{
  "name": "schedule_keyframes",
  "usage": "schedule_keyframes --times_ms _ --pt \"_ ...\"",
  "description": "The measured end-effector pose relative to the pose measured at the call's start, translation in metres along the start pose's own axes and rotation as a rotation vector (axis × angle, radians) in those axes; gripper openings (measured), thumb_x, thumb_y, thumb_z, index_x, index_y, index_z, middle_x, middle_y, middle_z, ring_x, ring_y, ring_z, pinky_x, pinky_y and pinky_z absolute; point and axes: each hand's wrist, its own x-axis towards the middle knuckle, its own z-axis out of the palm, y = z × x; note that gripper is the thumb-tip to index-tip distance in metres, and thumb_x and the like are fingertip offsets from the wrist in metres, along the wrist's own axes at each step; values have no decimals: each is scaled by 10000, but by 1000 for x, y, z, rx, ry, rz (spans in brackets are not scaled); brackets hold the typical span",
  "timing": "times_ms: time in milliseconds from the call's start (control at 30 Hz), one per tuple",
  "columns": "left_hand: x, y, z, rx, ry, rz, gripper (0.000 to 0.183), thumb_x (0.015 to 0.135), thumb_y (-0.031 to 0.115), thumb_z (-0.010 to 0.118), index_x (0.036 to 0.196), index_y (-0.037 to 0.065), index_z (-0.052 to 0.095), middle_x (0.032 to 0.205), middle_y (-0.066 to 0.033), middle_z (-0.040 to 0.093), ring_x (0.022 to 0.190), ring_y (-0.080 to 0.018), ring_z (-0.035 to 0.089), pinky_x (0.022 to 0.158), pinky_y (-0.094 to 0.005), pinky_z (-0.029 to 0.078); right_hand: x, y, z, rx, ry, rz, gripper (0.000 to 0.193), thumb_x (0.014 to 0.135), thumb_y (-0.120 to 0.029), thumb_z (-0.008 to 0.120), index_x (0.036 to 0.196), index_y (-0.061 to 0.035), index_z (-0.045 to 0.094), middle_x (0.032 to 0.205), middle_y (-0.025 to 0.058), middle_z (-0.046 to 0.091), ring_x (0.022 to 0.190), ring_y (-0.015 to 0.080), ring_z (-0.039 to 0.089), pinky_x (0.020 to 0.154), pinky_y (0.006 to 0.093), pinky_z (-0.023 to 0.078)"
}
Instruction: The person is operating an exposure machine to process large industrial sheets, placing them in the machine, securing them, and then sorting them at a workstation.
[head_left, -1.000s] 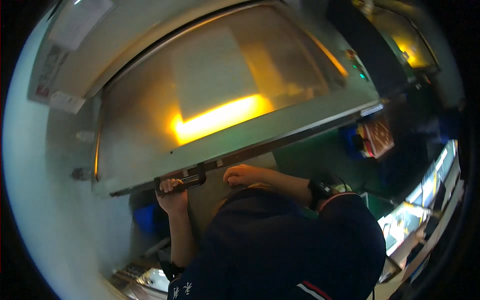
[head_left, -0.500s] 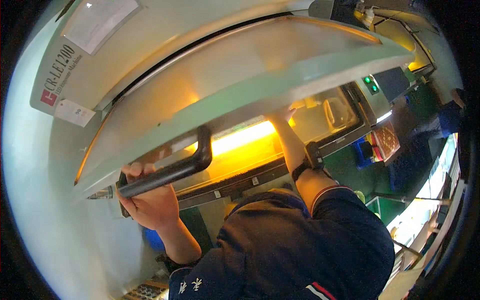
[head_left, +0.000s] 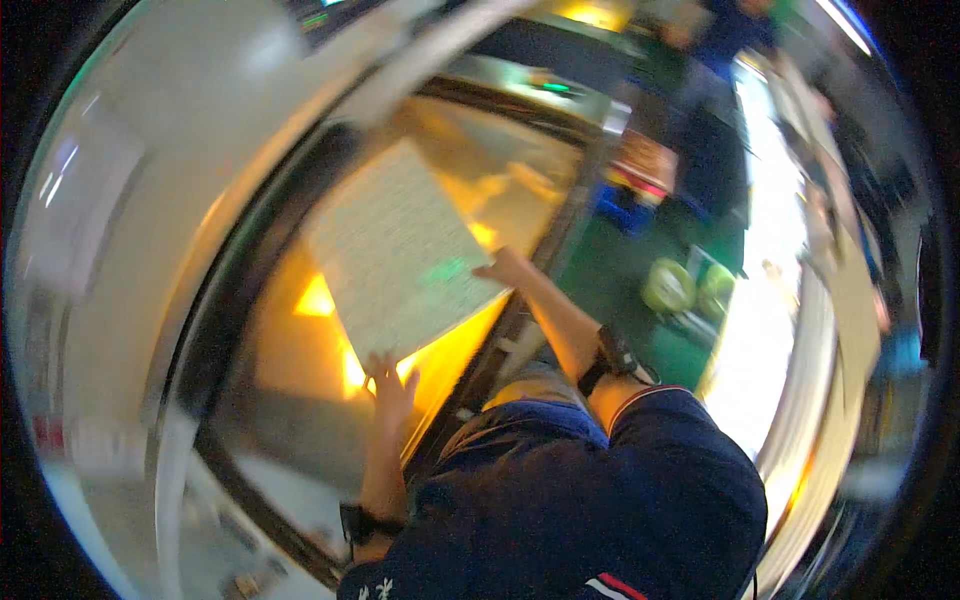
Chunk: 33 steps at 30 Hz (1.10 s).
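A pale grey-green rectangular panel [head_left: 405, 245] lies over the glass bed [head_left: 275, 345] of a machine, with orange-yellow light glowing around its edges. At the panel's near left corner is my left hand [head_left: 390, 385], its fingertips on the edge. My right hand [head_left: 508, 270] grips the right corner, thumb and fingers at the rim. Motion blurs the picture, so whether the panel rests flat or is slightly raised is hard to tell.
The machine's raised lid [head_left: 225, 290] slants along the left, its dark seal facing the bed. A dark frame [head_left: 535, 275] borders the bed. To the right are a blue bin [head_left: 625, 208], round light-green items [head_left: 668, 287] and a brightly lit bench [head_left: 755, 350]. Another person [head_left: 735, 40] stands far off.
The lid has gone up, and my left hand has left its black handle for the panel's corner. The panel now shows in full. My view has turned.
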Motion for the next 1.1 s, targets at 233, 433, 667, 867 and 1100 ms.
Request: schedule_keyframes --times_ms 233,433,667,867,1100 --pt "-63 84 -4 -276 -215 405 883 904 576 513 1519 43 170 1578 -253 52 1444 -471 13 1135 -607 32 -305 48 -90 974 490 630 366 838 -244 735 1054 47 680 955 96 694 859 181 651 793 313 503" --pt "-43 155 4 -375 -110 512 766 951 437 494 1522 50 161 1588 -231 25 1457 -434 -13 1147 -582 -4 -484 72 -108 1134 1246 645 381 924 -240 634 1147 66 601 1028 119 656 884 191 635 740 315 520" --pt "-48 285 12 -314 -98 627 718 937 301 554 1507 51 197 1584 -221 85 1466 -387 59 1164 -549 41 -517 184 -201 831 1545 1107 549 894 -389 652 1162 84 577 1037 142 648 865 227 632 702 341 498" --pt "-83 349 73 -368 -351 769 726 906 282 591 1489 33 237 1570 -216 152 1450 -415 117 1169 -503 135 -517 263 -228 1558 1802 112 486 904 -259 648 1244 60 512 1119 157 630 974 234 632 790 341 513" --pt "-86 381 127 -433 -530 665 694 890 272 617 1449 -1 310 1528 -220 269 1420 -365 250 1163 -428 211 -510 136 -310 -75 944 257 714 791 -208 751 1415 -117 416 1465 149 399 1338 338 396 1056 471 367"
